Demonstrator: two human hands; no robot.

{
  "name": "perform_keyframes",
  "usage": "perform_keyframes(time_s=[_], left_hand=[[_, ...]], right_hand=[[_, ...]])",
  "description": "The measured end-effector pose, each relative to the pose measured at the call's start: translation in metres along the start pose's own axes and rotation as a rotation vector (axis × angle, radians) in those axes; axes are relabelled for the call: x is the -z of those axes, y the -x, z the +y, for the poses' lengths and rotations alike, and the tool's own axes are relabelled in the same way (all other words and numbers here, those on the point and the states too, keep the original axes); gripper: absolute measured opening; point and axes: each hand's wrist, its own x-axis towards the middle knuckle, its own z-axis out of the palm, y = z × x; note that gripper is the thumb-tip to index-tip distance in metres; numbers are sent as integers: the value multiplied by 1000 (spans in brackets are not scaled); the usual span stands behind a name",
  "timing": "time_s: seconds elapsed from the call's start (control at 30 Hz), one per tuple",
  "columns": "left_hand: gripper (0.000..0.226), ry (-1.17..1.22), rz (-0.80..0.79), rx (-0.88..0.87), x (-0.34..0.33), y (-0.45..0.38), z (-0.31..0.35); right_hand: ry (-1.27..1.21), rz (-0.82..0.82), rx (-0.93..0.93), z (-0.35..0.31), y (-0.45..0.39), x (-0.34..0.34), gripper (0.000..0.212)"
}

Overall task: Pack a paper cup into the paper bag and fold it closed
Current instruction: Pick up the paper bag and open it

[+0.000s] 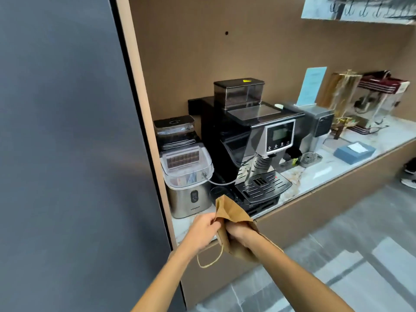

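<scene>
My left hand (203,230) and right hand (239,233) grip the flattened bag (229,212) before the coffee machine (252,140); contents unseen.

Brand "Hicon" legible on ice maker (189,183) front; yellow warning triangle on coffee machine's bean hopper (239,92) lid.

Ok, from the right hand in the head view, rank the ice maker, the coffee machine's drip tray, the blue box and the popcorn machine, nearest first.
From the right hand:
1. Drip tray, just above, slightly right. The ice maker, up and left, is too close to call against it.
2. Blue box, farther right on the counter.
3. Popcorn machine, far right at the back.
</scene>
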Motion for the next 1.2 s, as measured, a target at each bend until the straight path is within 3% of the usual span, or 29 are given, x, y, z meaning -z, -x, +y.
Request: perform_keyframes(time_s=[0.1,0.2,0.37,0.43,0.63,0.8,0.9,0.97,1.03,1.13,1.2], left_hand=[[28,9,18,-22,-13,9,18],[19,-39,12,-30,-28,15,33],[23,-28,4,-95,-54,22,65],[25,-55,-12,-117,-66,22,81],[22,-135,-77,-124,-100,27,121],[21,-148,-86,-123,-142,23,153],[21,-102,-117,-104,-171,17,173],[22,-82,-118,-101,-193,10,190],[24,-75,-108,-108,-216,2,209],[21,-95,-91,-109,-251,-11,232],[23,-144,-95,-96,-274,-15,244]], right_hand=[[-105,74,0,-3,22,22,11],[-218,42,-59,0,41,41,17],[20,4,-110,12,51,85,30],[-50,-1,-166,26,58,103,33],[-313,251,-404,75,91,159,22],[-249,321,-378,101,101,204,20],[-34,296,-235,108,101,239,31],[69,297,-148,115,103,263,23],[312,256,-85,126,105,289,18],[809,137,-27,149,113,332,31],[928,67,-96,164,119,362,40]])
